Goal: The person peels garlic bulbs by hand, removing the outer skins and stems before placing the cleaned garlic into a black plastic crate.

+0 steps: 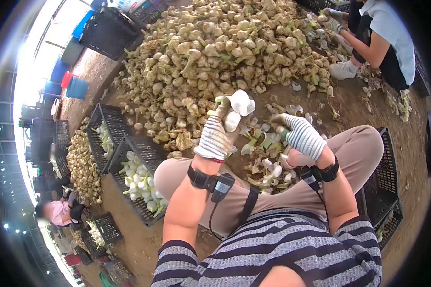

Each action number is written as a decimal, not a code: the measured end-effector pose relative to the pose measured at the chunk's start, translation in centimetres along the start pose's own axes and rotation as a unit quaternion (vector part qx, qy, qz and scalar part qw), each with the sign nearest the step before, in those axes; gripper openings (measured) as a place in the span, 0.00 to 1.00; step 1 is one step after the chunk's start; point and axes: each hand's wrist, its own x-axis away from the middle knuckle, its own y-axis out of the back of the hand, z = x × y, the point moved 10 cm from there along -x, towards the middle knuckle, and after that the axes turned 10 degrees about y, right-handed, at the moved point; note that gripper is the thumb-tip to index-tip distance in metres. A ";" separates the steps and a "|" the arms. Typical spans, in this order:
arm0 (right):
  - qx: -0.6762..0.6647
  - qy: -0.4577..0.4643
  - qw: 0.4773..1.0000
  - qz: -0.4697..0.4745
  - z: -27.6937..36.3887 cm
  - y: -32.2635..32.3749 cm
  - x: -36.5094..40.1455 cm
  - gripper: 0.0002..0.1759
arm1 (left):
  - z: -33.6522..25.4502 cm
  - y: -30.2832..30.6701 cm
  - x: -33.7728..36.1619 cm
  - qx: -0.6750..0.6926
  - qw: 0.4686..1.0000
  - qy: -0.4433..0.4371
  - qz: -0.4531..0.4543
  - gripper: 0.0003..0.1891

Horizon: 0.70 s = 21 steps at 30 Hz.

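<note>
My left hand [214, 131], in a striped, soiled glove, is closed around peeled white garlic bulbs [242, 103], with a short green stem showing beside the fingers. The bulbs are held up in front of the big garlic heap [215, 52]. My right hand [301, 135], gloved the same way, hangs to the right, apart from the bulbs. Its fingers are bent but parted from the thumb, and I see nothing between them. Below and between both hands lie loose garlic skins [268, 141] and peelings on the ground.
Black crates stand at my left, one holding peeled garlic [139, 179], and another black crate [385, 177] at my right. A co-worker in a light shirt [390, 36] crouches at the upper right. Another person [60, 213] sits far left near a second garlic heap [84, 162]. Buckets [76, 87] stand behind.
</note>
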 end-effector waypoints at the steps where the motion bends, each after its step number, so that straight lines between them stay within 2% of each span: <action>1: -0.054 0.025 0.996 -0.061 1.5 1.2 -0.4 0.16 | 0.7 -0.2 0.0 0.053 0.998 0.038 0.005 0.22; 2: -0.116 0.033 0.990 -0.079 2.5 1.4 -0.9 0.17 | 0.5 -0.3 0.3 0.051 0.998 0.031 0.004 0.22; 3: -0.117 0.040 0.989 -0.075 4.2 1.7 -1.5 0.17 | 0.3 -0.8 0.6 0.032 0.999 0.032 0.014 0.23; 5: -0.241 -0.010 0.967 -0.079 6.2 1.6 -2.6 0.17 | 0.1 -1.7 1.5 -0.006 0.999 0.034 0.030 0.26; 6: -0.313 -0.007 0.947 -0.075 6.4 0.8 -3.4 0.15 | 0.3 -1.7 2.3 -0.020 0.999 0.039 -0.010 0.27; 7: -0.313 -0.004 0.947 -0.071 6.2 0.1 -4.1 0.15 | 0.4 -2.3 3.0 -0.018 0.999 0.034 -0.012 0.28; 9: -0.297 0.018 0.952 -0.066 6.5 -1.0 -5.2 0.12 | -0.1 0.8 1.5 -0.032 0.999 0.001 -0.019 0.27; 11: -0.279 0.042 0.958 -0.045 9.6 -0.5 -4.2 0.10 | 0.1 0.8 3.8 -0.011 0.993 0.048 -0.104 0.26; 13: -0.366 0.021 0.929 -0.044 9.8 -0.9 -3.1 0.09 | 0.1 -2.0 4.8 0.014 0.999 0.051 0.001 0.24; 14: -0.366 0.045 0.928 -0.046 10.2 -0.7 -2.8 0.10 | -0.4 -2.0 5.1 -0.022 0.999 0.028 -0.011 0.23; 15: -0.328 0.015 0.944 -0.029 9.9 -0.7 -2.5 0.11 | -0.7 -1.9 5.1 -0.058 0.998 0.004 -0.022 0.22; 17: -0.329 0.094 0.939 -0.017 12.6 -0.2 -1.7 0.10 | -2.0 -1.6 4.7 -0.091 0.990 -0.104 -0.013 0.18; 18: -0.391 0.149 0.908 -0.016 14.7 0.1 -0.4 0.12 | -2.3 -0.9 4.5 -0.066 0.993 -0.091 -0.023 0.18; 19: -0.409 0.233 0.881 0.042 17.0 0.3 0.6 0.15 | -2.8 -0.1 4.4 -0.040 0.995 -0.082 -0.033 0.17; 21: -0.360 0.239 0.890 0.146 17.1 -0.6 0.9 0.18 | -3.6 2.6 4.1 0.012 0.998 -0.064 -0.023 0.18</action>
